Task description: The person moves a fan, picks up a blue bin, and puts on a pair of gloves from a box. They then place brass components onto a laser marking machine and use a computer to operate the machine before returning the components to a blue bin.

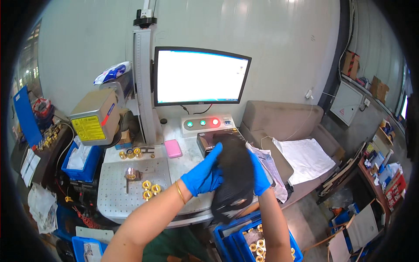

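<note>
Between my two raised hands is a limp black cloth item (235, 174), perhaps a garment or a bag; its exact kind does not show. My left hand (203, 174), in a blue glove, grips its left side with bent fingers. From the right, my blue-gloved right hand (259, 174) holds the other side, its fingertips partly behind the cloth. The item hangs over the front edge of the worktable, above a blue crate (220, 238) with several brass fittings (259, 251). Other brass ring fittings (147, 185) stand on the perforated metal plate (115, 192) left of my forearm.
A monitor (200, 76) stands behind a control box (207, 124) with lit buttons. On the table lie a pink case (173, 148) and a dark box (207, 139). The marking machine head (94, 118) overhangs the plate. To the right is a brown sofa (279, 115) with white cloth (305, 159).
</note>
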`<action>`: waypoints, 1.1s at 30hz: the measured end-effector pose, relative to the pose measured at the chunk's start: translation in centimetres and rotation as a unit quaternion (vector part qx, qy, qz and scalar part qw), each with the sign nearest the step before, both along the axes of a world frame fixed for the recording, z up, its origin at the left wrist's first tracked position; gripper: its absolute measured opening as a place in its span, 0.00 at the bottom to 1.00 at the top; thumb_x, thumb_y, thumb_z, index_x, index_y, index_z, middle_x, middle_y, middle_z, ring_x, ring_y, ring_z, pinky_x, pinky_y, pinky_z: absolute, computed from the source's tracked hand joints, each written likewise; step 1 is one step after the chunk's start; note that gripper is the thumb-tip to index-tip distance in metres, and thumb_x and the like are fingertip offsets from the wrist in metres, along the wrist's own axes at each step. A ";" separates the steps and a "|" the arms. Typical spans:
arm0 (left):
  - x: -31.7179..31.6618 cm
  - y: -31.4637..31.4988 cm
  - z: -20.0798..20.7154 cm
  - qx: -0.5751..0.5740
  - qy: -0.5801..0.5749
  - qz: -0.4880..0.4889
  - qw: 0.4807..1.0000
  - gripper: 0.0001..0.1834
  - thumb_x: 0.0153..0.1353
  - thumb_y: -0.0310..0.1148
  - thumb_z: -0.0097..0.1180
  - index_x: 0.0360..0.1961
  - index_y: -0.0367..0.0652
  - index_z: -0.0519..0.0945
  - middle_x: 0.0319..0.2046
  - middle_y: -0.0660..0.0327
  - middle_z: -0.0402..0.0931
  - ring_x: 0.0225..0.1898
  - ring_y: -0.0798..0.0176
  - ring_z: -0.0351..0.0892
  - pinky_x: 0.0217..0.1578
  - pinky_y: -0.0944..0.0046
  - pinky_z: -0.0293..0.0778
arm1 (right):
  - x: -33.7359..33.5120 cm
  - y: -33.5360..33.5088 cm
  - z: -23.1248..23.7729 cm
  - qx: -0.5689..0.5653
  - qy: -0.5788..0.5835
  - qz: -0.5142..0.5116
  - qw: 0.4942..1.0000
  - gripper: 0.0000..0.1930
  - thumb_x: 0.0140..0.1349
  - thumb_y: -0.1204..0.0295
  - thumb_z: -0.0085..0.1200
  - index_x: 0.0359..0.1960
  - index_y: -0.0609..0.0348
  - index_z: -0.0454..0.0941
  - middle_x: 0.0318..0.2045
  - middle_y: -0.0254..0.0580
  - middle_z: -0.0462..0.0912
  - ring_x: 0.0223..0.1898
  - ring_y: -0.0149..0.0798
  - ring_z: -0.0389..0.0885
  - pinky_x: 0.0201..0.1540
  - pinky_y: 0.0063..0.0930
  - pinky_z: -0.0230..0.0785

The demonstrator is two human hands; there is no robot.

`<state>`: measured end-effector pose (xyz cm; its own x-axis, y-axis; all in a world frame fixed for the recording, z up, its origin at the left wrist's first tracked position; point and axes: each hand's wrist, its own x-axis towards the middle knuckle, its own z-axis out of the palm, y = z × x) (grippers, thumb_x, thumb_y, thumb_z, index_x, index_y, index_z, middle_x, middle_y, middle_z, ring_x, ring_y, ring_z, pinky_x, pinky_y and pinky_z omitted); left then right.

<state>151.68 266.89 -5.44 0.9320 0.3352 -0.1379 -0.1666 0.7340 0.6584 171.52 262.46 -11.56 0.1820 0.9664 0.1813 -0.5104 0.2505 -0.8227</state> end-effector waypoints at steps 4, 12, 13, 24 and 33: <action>-0.3 1.7 -3.0 -0.051 -0.009 0.084 0.995 0.25 0.59 0.41 0.51 0.53 0.37 0.68 0.46 0.51 0.73 0.44 0.55 0.75 0.48 0.57 0.72 | -0.4 2.8 0.9 -0.031 -0.371 -0.158 0.914 0.24 0.63 0.58 0.43 0.57 0.58 0.64 0.54 0.42 0.69 0.52 0.32 0.69 0.56 0.25 0.60; 7.6 5.1 -6.7 0.042 -0.141 0.166 0.975 0.27 0.61 0.40 0.51 0.58 0.43 0.61 0.55 0.56 0.64 0.53 0.59 0.67 0.54 0.59 0.66 | 4.8 5.7 5.3 -0.162 -0.260 0.033 0.951 0.33 0.58 0.54 0.50 0.60 0.62 0.58 0.57 0.43 0.66 0.57 0.35 0.64 0.57 0.24 0.57; 8.6 5.1 -7.4 0.042 -0.119 0.160 0.979 0.27 0.60 0.40 0.51 0.58 0.43 0.61 0.55 0.57 0.65 0.54 0.59 0.67 0.54 0.58 0.66 | 6.3 6.0 4.1 -0.171 -0.270 0.010 0.948 0.34 0.58 0.55 0.51 0.61 0.63 0.56 0.58 0.44 0.63 0.58 0.35 0.63 0.58 0.24 0.56; 12.4 4.1 -14.2 0.131 0.029 0.076 0.988 0.28 0.58 0.39 0.54 0.59 0.47 0.62 0.53 0.63 0.67 0.54 0.62 0.66 0.55 0.62 0.62 | 12.9 5.1 -7.6 -0.203 -0.225 -0.081 0.950 0.22 0.61 0.62 0.48 0.52 0.63 0.70 0.48 0.39 0.74 0.48 0.31 0.72 0.52 0.23 0.63; 7.1 0.8 -12.7 0.753 0.241 0.097 0.605 0.40 0.42 0.44 0.59 0.55 0.36 0.60 0.52 0.41 0.63 0.56 0.43 0.62 0.56 0.48 0.54 | 9.6 0.7 -5.6 -0.264 -0.136 -0.144 0.944 0.21 0.65 0.62 0.40 0.53 0.61 0.69 0.48 0.40 0.75 0.47 0.31 0.73 0.51 0.23 0.65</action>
